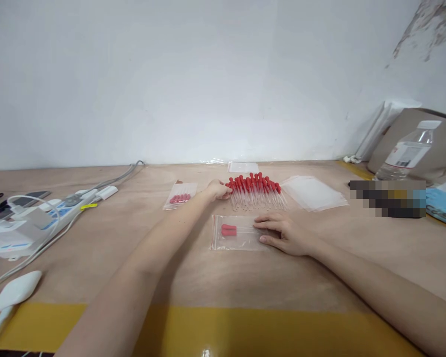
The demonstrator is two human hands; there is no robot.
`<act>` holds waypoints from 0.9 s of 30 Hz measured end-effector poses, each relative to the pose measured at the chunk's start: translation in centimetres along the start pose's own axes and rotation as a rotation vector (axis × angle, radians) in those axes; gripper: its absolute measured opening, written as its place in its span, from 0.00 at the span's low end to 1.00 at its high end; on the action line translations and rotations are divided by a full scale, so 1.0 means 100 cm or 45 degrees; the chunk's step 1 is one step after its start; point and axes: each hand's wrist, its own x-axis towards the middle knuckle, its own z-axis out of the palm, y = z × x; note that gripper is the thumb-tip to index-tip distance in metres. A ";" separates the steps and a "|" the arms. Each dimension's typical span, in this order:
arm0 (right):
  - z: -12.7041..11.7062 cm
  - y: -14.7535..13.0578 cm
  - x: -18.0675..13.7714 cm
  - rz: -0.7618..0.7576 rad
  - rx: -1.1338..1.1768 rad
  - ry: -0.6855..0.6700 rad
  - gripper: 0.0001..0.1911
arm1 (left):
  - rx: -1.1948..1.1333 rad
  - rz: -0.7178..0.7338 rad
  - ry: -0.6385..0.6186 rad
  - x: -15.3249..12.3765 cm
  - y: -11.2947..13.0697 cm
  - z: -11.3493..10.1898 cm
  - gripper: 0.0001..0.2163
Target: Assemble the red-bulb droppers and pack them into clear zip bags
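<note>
My left hand (218, 190) reaches to the left end of a pile of glass droppers (254, 191) with red rubber bulbs; its fingers are closed at the red bulb of the outermost dropper. My right hand (284, 234) lies with fingers stretched over the right end of a clear zip bag (245, 243), touching it. Inside that bag are droppers whose two red bulbs (229, 230) show at the left; their tips run under my right fingers. Farther left lies another clear bag (179, 195) holding several red-bulbed droppers.
A stack of flat clear bags (314, 192) lies right of the pile, and a white packet (243, 167) by the wall. At left are a power strip (65, 210) and cables; at right, a water bottle (409, 151) and a blue packet (444, 206).
</note>
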 end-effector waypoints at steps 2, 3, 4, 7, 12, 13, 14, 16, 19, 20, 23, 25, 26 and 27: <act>0.000 0.000 0.000 -0.001 0.005 0.001 0.21 | -0.101 0.037 -0.007 -0.010 0.003 -0.008 0.16; 0.000 0.000 0.000 -0.002 0.008 0.003 0.21 | -0.149 0.073 -0.003 -0.017 0.003 -0.014 0.16; 0.000 0.000 0.000 -0.003 0.010 0.004 0.21 | -0.194 0.117 0.003 -0.025 0.001 -0.022 0.17; 0.001 0.001 0.000 -0.004 0.017 -0.001 0.21 | -0.302 0.234 0.036 -0.057 -0.012 -0.051 0.17; 0.002 0.003 0.000 -0.006 0.028 0.005 0.21 | -0.460 0.357 0.096 -0.102 -0.047 -0.089 0.16; 0.001 0.003 0.000 -0.008 0.025 0.004 0.21 | -0.478 0.361 0.125 -0.107 -0.052 -0.090 0.17; 0.001 0.003 0.000 -0.008 0.022 0.004 0.21 | -0.493 0.363 0.149 -0.111 -0.056 -0.090 0.17; 0.001 0.003 0.000 -0.006 0.025 0.007 0.20 | -0.517 0.369 0.176 -0.116 -0.061 -0.085 0.18; 0.001 0.002 0.000 0.000 0.034 0.010 0.20 | -0.582 0.357 0.175 -0.116 -0.064 -0.072 0.18; 0.001 0.002 0.000 0.002 0.032 0.008 0.20 | -0.609 0.347 0.178 -0.116 -0.065 -0.069 0.17; 0.001 0.002 0.000 0.014 0.019 0.000 0.21 | -0.667 0.345 0.215 -0.114 -0.069 -0.064 0.18; 0.001 0.002 0.000 0.019 0.009 -0.007 0.21 | -0.654 0.378 0.253 -0.114 -0.071 -0.064 0.18; 0.001 0.002 0.000 0.016 0.008 -0.008 0.21 | -0.641 0.395 0.263 -0.114 -0.071 -0.064 0.18; 0.001 0.002 0.000 0.012 0.009 -0.009 0.21 | -0.631 0.407 0.263 -0.114 -0.071 -0.064 0.18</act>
